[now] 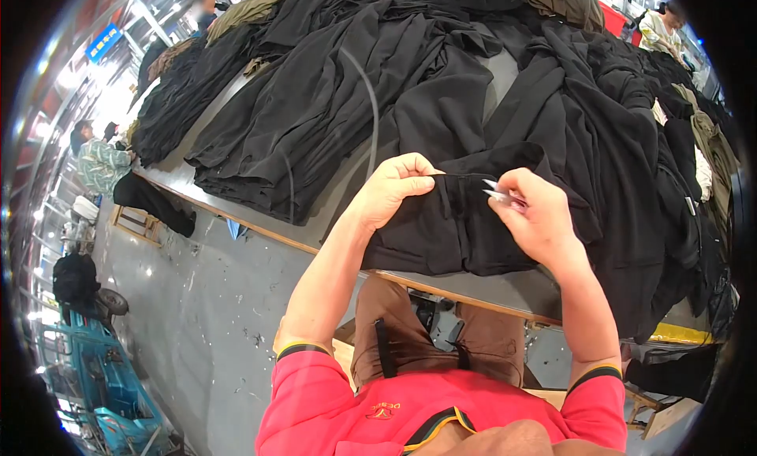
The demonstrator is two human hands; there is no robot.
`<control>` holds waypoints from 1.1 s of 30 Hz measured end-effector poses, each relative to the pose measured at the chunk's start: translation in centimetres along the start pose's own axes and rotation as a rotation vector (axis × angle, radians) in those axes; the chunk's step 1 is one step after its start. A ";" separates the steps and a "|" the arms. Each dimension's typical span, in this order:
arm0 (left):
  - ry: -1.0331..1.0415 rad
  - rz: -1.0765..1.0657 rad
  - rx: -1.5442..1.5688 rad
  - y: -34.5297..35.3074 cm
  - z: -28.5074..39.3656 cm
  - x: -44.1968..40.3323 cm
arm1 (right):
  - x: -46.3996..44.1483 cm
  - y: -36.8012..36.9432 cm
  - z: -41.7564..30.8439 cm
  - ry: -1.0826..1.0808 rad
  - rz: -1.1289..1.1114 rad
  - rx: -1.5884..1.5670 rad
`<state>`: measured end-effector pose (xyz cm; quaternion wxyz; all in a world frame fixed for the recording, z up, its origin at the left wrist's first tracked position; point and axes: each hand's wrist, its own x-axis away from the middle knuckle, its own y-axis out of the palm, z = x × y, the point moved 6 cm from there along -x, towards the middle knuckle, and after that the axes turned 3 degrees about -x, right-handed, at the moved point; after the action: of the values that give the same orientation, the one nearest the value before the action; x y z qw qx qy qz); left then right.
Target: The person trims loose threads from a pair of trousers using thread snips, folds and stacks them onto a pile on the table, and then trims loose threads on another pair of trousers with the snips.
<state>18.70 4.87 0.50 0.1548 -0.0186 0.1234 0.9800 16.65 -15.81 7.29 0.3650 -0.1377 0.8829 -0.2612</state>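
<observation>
My left hand (400, 189) is closed in a pinch on the edge of a black garment (430, 234), where a thin dark strip or thread runs out to the right. Small metal thread snips (498, 193) sit in my right hand (539, 212), their blades pointing left toward that strip. A short gap separates the blade tips from my left fingertips. Beneath both hands the black garment lies spread near the table's front edge, its waistband part raised a little. Whether the blades touch the strip, I cannot tell.
Piles of black trousers or similar garments (315, 101) cover much of the table (303, 235). Olive cloth (564, 3) lies at the back. One person (101, 163) sits at the left, another (661, 32) at the far right. A teal vehicle (110, 369) stands on the grey floor.
</observation>
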 end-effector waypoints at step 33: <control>0.046 -0.152 0.306 0.2 -1.8 0.0 | 1.1 -0.5 0.7 0.286 -0.005 -0.491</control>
<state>18.59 4.20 -1.22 0.2264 -0.0266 0.2730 0.9346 16.46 -16.92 6.49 0.1919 -0.1863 0.9619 -0.0571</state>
